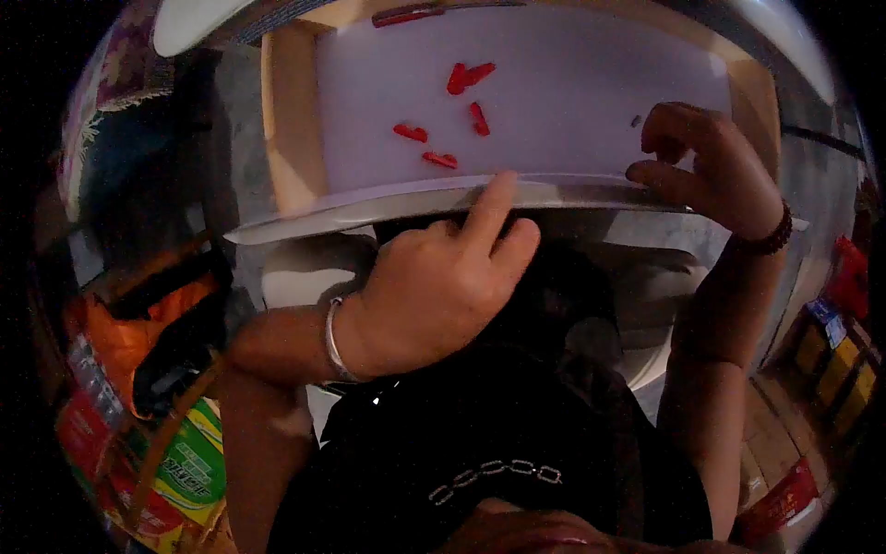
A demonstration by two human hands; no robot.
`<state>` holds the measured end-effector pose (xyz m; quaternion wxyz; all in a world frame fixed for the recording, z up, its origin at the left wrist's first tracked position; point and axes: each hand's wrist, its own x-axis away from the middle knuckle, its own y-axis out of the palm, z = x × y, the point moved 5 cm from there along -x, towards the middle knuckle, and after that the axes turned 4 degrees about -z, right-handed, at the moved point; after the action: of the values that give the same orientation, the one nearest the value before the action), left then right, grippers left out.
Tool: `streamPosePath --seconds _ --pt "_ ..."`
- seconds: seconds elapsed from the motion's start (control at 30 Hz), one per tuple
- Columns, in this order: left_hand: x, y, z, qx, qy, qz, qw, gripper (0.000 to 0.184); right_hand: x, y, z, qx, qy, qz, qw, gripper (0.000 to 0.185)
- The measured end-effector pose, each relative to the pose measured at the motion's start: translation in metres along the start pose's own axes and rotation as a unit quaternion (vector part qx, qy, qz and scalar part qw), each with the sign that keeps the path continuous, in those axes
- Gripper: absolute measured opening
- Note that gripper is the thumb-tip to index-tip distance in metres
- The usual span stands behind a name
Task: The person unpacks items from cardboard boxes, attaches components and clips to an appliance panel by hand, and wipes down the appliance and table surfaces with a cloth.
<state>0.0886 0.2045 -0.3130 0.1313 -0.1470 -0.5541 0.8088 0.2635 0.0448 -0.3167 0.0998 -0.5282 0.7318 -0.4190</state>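
Observation:
Several small red pieces lie scattered on the pale surface: a forked pair [457, 78], a short upright one [478, 119], one at the left [410, 133] and one near the front edge [440, 160]. My left hand [443, 286] is at the front rim, its index finger stretched over the edge and its thumb apart, with nothing visible in it. At the right, my right hand [711, 166] hovers with bent fingers and a gap between thumb and fingertips. A tiny dark piece [636, 121] lies just left of those fingertips, apart from them.
Wooden side walls [291, 120] and a raised pale front rim [369, 200] bound the surface. A red-handled tool [407, 16] lies along the back. Colourful packages, including a green and yellow one [191, 459], stand low at the left; yellow boxes [835, 369] are at the right.

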Motion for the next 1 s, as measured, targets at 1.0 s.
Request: streamPosePath --seconds 1.0 --pt "0.011 -0.002 0.013 -0.015 0.030 0.043 0.999 0.010 -0.066 0.024 -0.062 0.194 -0.138 0.012 0.971 0.011"
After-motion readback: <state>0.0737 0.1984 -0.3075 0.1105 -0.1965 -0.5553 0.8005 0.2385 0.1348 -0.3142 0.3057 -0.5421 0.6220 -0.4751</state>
